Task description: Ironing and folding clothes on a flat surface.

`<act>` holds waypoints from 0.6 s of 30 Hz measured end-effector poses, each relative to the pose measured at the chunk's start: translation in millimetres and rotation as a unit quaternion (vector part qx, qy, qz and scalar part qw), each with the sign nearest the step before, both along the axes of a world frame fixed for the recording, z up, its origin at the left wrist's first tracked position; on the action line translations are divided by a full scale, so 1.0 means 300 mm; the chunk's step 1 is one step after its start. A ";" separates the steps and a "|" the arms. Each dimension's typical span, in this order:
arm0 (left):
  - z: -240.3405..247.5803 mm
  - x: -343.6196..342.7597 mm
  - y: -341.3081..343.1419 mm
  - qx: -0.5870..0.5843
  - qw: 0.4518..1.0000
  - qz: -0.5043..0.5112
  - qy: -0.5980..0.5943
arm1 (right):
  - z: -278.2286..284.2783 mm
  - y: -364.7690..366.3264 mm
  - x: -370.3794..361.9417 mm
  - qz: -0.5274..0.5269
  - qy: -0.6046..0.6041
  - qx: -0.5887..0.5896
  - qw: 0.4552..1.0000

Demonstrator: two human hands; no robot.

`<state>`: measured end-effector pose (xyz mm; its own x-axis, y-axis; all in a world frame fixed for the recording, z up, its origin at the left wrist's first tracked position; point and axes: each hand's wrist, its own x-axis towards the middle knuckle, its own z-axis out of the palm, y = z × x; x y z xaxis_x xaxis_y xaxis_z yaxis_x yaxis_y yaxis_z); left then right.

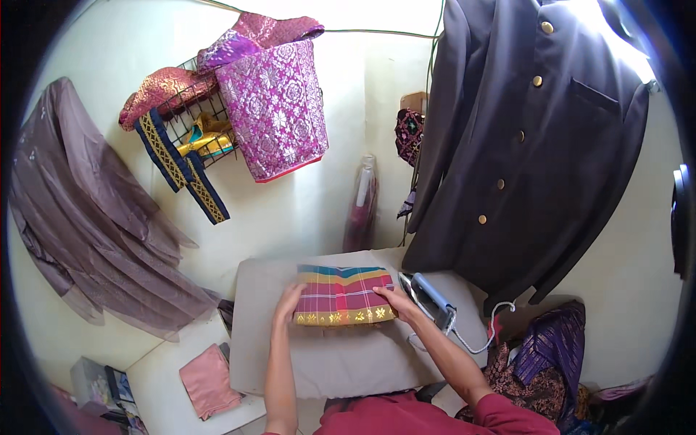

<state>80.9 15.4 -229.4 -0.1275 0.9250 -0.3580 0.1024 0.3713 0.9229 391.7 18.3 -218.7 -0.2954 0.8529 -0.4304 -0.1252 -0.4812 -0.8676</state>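
Note:
A folded plaid cloth [341, 296] in maroon, red, green and mustard, with a band of gold motifs along its near edge, is held level over the grey padded board [264, 362]. My left hand [288, 301] grips its left edge, the fingers partly hidden by the cloth. At the right edge my right hand [396, 299] has its thumb on top and the fingers underneath. Whether the cloth touches the board cannot be told. Just right of my right hand lies a blue-handled iron [433, 291] with a pale cord [471, 349].
A folded pink cloth [209, 380] lies on a white surface at the left. Dark piled fabrics [547, 348] sit at the right. A black jacket with gold buttons [525, 145], a sheer mauve garment [87, 210] and a wire basket with purple brocade [275, 109] hang along the walls.

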 end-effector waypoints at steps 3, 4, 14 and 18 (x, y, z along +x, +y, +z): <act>0.022 -0.003 -0.052 0.040 0.996 -0.020 -0.075 | 0.002 -0.011 0.039 0.011 0.056 -0.012 0.998; 0.045 -0.004 -0.071 0.038 0.996 -0.022 -0.077 | 0.019 -0.019 0.054 0.015 0.079 -0.028 0.996; -0.250 -0.081 -0.041 -0.098 0.991 -0.084 0.016 | -0.221 0.029 0.047 0.102 -0.452 0.234 0.855; -0.283 -0.133 -0.014 -0.094 0.980 -0.105 0.141 | -0.149 0.039 0.011 0.078 -0.437 0.151 0.883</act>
<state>40.9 11.2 -314.2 -0.0588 0.8622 -0.5032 0.4354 0.4757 0.7642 395.0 30.0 -263.3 -0.0879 0.9461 -0.3117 0.7038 -0.1625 -0.6915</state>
